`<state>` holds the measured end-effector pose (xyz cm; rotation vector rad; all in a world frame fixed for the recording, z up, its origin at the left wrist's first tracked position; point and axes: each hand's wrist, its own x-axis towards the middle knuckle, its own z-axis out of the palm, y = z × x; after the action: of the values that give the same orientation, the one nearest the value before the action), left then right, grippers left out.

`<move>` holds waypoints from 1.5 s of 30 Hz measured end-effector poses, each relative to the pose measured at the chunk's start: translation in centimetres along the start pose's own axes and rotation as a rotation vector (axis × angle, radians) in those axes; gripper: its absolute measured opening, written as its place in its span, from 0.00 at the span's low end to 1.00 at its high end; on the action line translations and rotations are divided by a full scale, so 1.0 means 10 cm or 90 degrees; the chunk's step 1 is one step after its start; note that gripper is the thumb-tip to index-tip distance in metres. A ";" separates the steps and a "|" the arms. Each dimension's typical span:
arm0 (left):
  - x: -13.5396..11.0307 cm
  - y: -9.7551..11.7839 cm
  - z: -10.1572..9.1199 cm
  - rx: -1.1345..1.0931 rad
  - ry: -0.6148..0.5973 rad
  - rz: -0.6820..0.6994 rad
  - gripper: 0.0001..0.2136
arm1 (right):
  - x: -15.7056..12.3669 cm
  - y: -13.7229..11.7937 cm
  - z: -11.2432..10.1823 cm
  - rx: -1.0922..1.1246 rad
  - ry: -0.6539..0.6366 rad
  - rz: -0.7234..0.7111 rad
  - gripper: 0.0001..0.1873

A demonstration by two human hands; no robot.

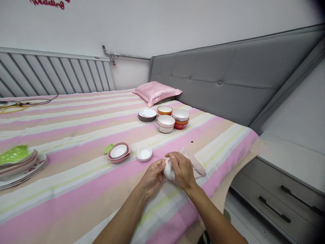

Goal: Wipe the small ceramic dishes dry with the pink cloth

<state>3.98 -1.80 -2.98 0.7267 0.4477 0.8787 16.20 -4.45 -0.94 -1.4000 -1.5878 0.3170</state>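
My left hand [153,177] pinches the rim of a small white bowl [168,171], which is tipped on its side above the bed. Against the bowl's other side, my right hand [183,171] is closed on a pale pink cloth [198,166]. Part of the cloth trails onto the striped sheet to the right, and the fingers hide where it meets the bowl. Left of my hands sits a small white dish [144,153]. Beyond it, another white dish [118,151] rests in stacked pink dishes [119,160], beside a green leaf-shaped piece [108,148].
Farther back stand stacked bowls [166,124] and dark-edged plates [147,115], near a pink pillow [157,92]. Plates with a green leaf-shaped dish [15,154] lie at far left. A grey headboard [218,67] and a drawer cabinet [276,183] flank the bed's right side.
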 end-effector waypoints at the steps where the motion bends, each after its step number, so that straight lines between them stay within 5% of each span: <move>1: 0.00 -0.01 0.00 -0.028 0.005 0.003 0.05 | 0.01 0.00 -0.01 0.034 0.016 0.027 0.19; 9: 0.05 -0.09 -0.04 -0.183 0.034 0.030 0.06 | 0.03 0.06 0.06 0.220 0.083 0.117 0.18; 17: 0.08 -0.01 -0.04 -0.286 0.090 0.027 0.08 | 0.00 0.07 0.14 0.319 0.033 0.147 0.17; 28: 0.07 0.10 -0.03 -0.391 0.130 0.021 0.14 | -0.08 0.03 0.17 0.243 -0.050 0.116 0.29; 38: 0.11 -0.01 -0.04 -0.366 0.071 -0.004 0.11 | -0.10 0.03 0.20 0.254 -0.031 0.139 0.35; 45: 0.06 -0.01 -0.07 -0.215 0.017 -0.006 0.09 | -0.05 0.04 0.12 0.269 -0.047 0.119 0.35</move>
<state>3.96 -1.11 -3.57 0.4039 0.3149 0.9281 15.47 -4.33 -2.02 -1.2150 -1.3484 0.7760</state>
